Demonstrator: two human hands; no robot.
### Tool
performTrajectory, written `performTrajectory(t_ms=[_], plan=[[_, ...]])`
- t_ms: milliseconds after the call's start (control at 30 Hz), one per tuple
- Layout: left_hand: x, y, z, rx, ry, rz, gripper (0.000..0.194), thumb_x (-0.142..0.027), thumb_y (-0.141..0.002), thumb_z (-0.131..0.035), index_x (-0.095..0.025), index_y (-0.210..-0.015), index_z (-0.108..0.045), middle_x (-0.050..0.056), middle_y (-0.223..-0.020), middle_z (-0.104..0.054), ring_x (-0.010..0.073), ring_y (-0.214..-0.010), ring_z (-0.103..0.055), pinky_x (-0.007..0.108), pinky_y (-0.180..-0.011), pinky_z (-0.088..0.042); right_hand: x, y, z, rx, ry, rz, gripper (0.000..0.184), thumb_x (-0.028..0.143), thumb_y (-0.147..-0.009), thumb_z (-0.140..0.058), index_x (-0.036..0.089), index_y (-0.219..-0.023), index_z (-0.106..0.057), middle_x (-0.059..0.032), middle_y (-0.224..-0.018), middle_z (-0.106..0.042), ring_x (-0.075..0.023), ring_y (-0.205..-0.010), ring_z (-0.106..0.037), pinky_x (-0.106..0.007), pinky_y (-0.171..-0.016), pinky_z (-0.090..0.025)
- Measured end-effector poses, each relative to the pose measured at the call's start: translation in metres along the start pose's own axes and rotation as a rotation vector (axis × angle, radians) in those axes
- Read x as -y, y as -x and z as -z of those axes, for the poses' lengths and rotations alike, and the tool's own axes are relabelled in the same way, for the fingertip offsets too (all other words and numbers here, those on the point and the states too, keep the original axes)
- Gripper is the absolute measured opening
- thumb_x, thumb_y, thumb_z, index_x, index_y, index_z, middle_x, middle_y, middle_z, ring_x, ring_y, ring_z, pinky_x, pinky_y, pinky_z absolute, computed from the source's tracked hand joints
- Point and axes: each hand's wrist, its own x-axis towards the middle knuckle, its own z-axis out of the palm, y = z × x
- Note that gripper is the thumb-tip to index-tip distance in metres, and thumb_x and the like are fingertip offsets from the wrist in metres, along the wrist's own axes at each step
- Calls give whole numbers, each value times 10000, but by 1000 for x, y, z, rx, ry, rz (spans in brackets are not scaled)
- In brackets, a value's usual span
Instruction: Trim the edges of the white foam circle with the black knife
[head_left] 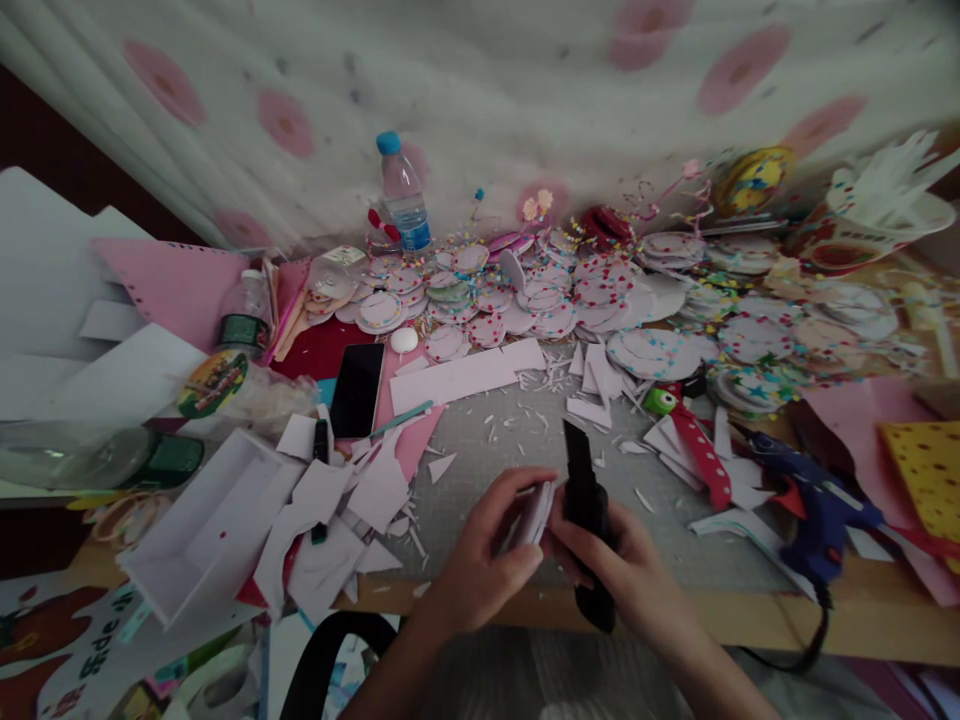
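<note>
My left hand (484, 555) is closed on a small stack of white foam or card pieces (534, 512), held at the near edge of the grey cutting mat (525, 450). My right hand (622, 565) is wrapped round a black cutting tool (586, 500), its blade end up and touching the right side of the white pieces. Both hands meet just above the table's front edge (750, 610).
White scraps (337, 520) litter the left and middle. A black phone (358, 388), a water bottle (403, 195), many round dotted paper discs (570, 295), a blue glue gun (817, 510), a white tray (202, 525) and pink sheets (176, 280) surround the mat.
</note>
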Motion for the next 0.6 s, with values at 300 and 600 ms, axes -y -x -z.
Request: performTrajectory(t_ms=[300,600], plan=[[-2,2,1,7,-40,2,528,-284,-820,-573,-222,-1338,-495,100,-1369,-501,312,-1265,-454,428,-1075,-339,-5,-3,2,-47,72,34,299,477,-777,-635,192,-800,-546,40,-608,-484,-92,-497,-396,-209,-423,-310],[1,-8,-7,-349,751,416,506,-548,-820,-507,-121,-987,-720,99,-853,-741,312,-955,-663,384,-866,-499,3,2,22,-51,504,288,249,444,-909,-470,213,-936,-558,-12,-719,-624,-150,-588,-565,-244,-513,-419]])
